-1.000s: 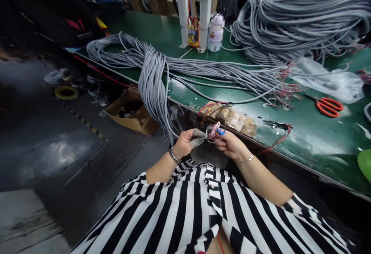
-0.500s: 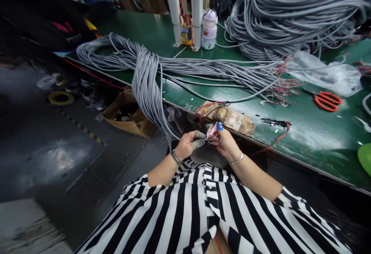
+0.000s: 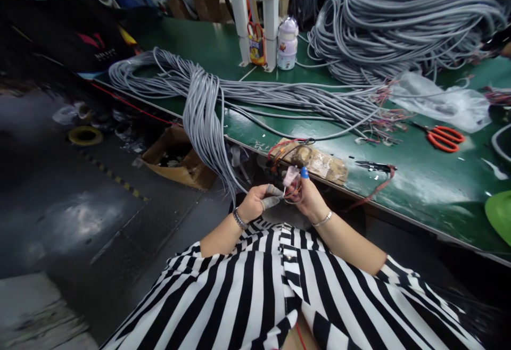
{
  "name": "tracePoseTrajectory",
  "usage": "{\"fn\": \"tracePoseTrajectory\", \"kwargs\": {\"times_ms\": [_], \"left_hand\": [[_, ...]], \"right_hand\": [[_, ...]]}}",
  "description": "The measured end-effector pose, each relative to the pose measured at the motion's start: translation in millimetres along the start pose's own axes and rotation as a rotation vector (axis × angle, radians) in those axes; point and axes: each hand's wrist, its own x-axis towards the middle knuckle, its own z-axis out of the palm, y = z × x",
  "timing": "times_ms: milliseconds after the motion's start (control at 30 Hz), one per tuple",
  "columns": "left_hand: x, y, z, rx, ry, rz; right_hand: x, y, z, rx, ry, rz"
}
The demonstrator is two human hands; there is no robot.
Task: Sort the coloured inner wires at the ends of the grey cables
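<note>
— Held where? And by what?

— Pinched between both hands, in mid-air over the lap, just near of the edge of the green surface [image 3: 419,185]: a small tangle of thin red and pink wires [image 3: 290,184]. Gripped from the left by the left hand [image 3: 255,205], with grey finger covers [image 3: 272,201] on thumb and forefinger. Clasped from the right by the right hand [image 3: 310,201], with a blue fingertip cap [image 3: 304,172] pointing up and away.

— Either hand slack?

— No, both closed on the tangle. Too small and blurred to tell which strand sits under which fingertip.

— Which step, then?

— Probably working the loose wire ends apart or into order, close to the body and off the surface. Judged from the two-sided pinch only.

— And what does further handling call for?

— A firm hold on one side, fine fingertip work on the other, and no tugging, since strands this thin look easy to kink or let slip.

— Around it?

— Just far of the hands, a brown plastic-wrapped packet [image 3: 321,163] at the surface edge. To its right, black cutters [image 3: 375,167]. Further right, orange-handled scissors [image 3: 444,138]. To the left, a long grey cable bundle [image 3: 205,116] drooping over the edge. Far right, a big heap of grey cable [image 3: 399,20].
</note>
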Motion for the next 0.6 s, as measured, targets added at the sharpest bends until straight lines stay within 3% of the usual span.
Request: {"fn": "tracePoseTrajectory", "kwargs": {"times_ms": [233, 400, 600], "left_hand": [[-21.3, 8.2, -6.2, 0.075, -0.017, 0.027], [-38.2, 11.8, -3.2, 0.187, -0.121, 0.138], [-46.3, 14.3, -2.3, 0.294, -0.03, 0.274]], "right_hand": [[-7.0, -1.3, -16.1, -0.006, -0.052, 0.043], [-10.6, -5.6, -19.0, -0.005, -0.027, 0.055], [-14.3, -10.4, -16.2, -0.014, -0.068, 0.07]]}}
